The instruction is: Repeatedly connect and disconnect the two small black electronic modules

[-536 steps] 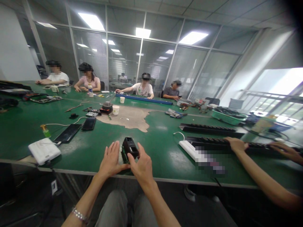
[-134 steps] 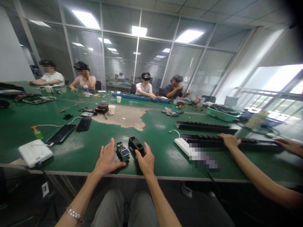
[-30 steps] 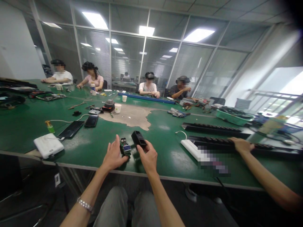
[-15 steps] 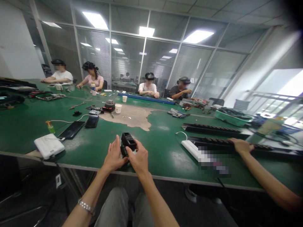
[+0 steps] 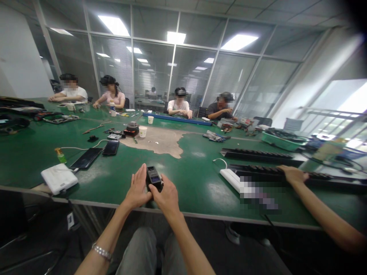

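A small black box-shaped device point(image 5: 154, 175), with rectangular recesses in its upper face, is held just over the near edge of the green table. My left hand point(image 5: 138, 192) lies along its left side, fingers straight and thumb at its lower front. On the right side, my right hand point(image 5: 166, 194) grips it, with the thumb across the near end and the fingers behind. The device's underside is hidden by my hands, so I cannot tell whether it touches the tabletop.
On the green table point(image 5: 197, 179), a white box point(image 5: 59, 178) and two phones lie left. A white power strip point(image 5: 231, 180) lies right, beside long black rails point(image 5: 258, 156) and another person's hand point(image 5: 294, 175). Paper cups point(image 5: 142, 131) stand farther back. Several people sit opposite.
The black device has tipped so its upper face turns more toward me and sits slightly lower. My right hand has shifted a little with it; my left hand stays beside it.
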Motion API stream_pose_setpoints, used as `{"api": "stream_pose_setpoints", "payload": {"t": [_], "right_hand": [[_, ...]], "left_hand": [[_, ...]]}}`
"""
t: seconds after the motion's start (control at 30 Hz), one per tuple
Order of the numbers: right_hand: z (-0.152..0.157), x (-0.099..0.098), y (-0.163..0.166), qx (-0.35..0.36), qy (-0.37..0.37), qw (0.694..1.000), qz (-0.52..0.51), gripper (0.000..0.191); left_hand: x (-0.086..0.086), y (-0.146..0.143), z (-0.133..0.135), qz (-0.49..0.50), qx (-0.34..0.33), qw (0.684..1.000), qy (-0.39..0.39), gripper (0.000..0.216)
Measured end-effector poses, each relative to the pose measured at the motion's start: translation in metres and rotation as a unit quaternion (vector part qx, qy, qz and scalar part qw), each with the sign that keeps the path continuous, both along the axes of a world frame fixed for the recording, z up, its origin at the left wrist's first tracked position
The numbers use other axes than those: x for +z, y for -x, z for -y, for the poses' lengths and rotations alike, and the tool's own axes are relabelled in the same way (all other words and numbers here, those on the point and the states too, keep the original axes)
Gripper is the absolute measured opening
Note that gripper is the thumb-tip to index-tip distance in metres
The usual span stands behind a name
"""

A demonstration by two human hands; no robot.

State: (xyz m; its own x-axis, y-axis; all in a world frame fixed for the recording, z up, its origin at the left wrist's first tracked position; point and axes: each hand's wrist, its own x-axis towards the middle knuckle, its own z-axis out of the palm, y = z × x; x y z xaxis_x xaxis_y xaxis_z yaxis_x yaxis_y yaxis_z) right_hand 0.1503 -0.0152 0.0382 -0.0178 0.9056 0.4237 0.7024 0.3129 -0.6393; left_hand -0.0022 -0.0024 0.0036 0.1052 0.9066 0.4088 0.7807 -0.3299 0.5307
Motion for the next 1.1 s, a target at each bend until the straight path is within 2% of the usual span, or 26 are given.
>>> {"api": "stream_pose_setpoints", "payload": {"t": [0.3,0.47,0.73,0.87,1.0,1.1], "right_hand": [[-0.006,-0.005,0.002,0.007,0.001,1.000,-0.011,0.065],[-0.006,-0.002,0.006,-0.010,0.021,1.000,-0.016,0.058],[-0.020,0.016,-0.006,0.000,-0.026,0.988,-0.153,0.056],[-0.033,0.004,-0.029,-0.035,-0.026,0.984,-0.175,0.055],[-0.040,-0.012,-0.045,-0.055,-0.009,0.989,-0.136,0.054],[-0.041,-0.018,-0.048,-0.058,-0.008,0.993,-0.103,0.053]], "left_hand": [[-0.006,-0.003,-0.004,0.003,0.016,1.000,-0.002,0.102],[-0.009,-0.006,-0.006,-0.008,0.032,0.999,0.001,0.104],[-0.010,-0.005,-0.008,-0.020,0.028,0.999,-0.001,0.123],[-0.008,-0.006,-0.008,-0.024,0.027,0.999,0.013,0.126],[-0.004,-0.008,-0.007,-0.023,0.027,0.999,0.022,0.125],[-0.002,-0.009,-0.007,-0.027,0.029,0.999,0.023,0.124]]}}
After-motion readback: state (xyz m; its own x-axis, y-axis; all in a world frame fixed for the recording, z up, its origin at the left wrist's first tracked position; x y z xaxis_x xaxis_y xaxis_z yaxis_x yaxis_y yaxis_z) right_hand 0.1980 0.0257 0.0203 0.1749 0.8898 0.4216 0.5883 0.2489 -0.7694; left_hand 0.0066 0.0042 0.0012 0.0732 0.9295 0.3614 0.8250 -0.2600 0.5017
